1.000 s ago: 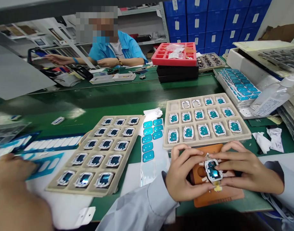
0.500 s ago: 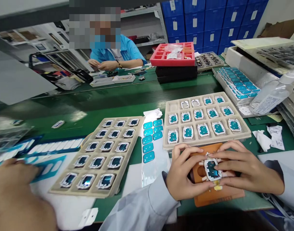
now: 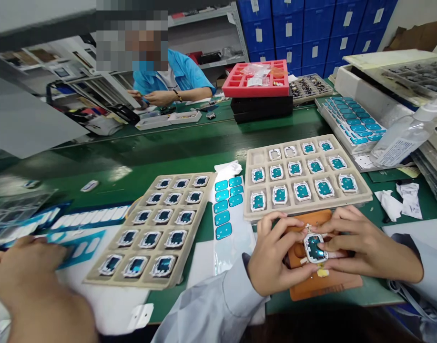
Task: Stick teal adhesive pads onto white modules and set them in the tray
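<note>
Between my hands is a white-rimmed watch-case-like part (image 3: 316, 248) with a dark teal face, held just over an orange jig block (image 3: 327, 286). My left hand (image 3: 275, 252) grips its left side, with fingers at the top corner and the thumb at the lower edge. From the right, my right hand (image 3: 368, 243) pinches it, a fingertip lying on the teal face. A small yellow piece (image 3: 323, 273) shows just below the part. Behind my hands, a beige tray (image 3: 307, 206) holds several similar parts, most with teal faces.
Left of centre stands a second beige tray (image 3: 178, 281) of similar parts. Teal stickers on a sheet (image 3: 227, 252) lie between the trays. A co-worker's hand (image 3: 32, 267) works at far left; another person (image 3: 175, 81) sits opposite. A pump bottle (image 3: 400, 143) and crumpled tissues (image 3: 390, 206) are at right.
The view has shifted slightly. My right fingers have drawn closer together on the part, which stays between both hands. More of the co-worker's hands shows at the left edge.
</note>
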`<action>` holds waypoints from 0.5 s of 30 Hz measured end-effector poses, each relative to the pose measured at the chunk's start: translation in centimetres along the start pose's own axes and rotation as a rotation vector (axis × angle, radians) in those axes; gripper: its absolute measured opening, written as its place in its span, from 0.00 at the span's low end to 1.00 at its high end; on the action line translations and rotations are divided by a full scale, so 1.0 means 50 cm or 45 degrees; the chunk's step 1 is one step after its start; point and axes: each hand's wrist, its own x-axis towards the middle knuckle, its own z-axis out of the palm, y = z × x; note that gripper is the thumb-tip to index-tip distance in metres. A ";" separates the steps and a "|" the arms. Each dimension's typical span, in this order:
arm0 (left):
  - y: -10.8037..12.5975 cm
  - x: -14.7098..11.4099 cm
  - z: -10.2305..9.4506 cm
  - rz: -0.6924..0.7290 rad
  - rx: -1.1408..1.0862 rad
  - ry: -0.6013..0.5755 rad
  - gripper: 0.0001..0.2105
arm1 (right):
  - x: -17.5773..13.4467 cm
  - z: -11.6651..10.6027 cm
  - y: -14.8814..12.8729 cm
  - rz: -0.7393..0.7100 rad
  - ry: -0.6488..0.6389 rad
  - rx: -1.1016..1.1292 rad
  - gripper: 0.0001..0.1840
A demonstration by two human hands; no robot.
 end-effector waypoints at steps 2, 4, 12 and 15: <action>-0.004 -0.003 0.001 -0.029 -0.074 0.000 0.22 | 0.001 0.001 0.006 -0.021 0.007 0.024 0.08; -0.011 -0.005 -0.001 -0.094 -0.214 -0.009 0.22 | 0.003 0.003 0.013 -0.055 0.042 0.037 0.12; -0.016 -0.003 -0.011 -0.059 -0.386 -0.409 0.43 | 0.004 0.027 0.032 -0.018 0.205 0.327 0.25; -0.013 0.007 -0.029 0.043 -0.328 -0.319 0.41 | -0.006 0.039 0.045 0.101 0.272 0.670 0.26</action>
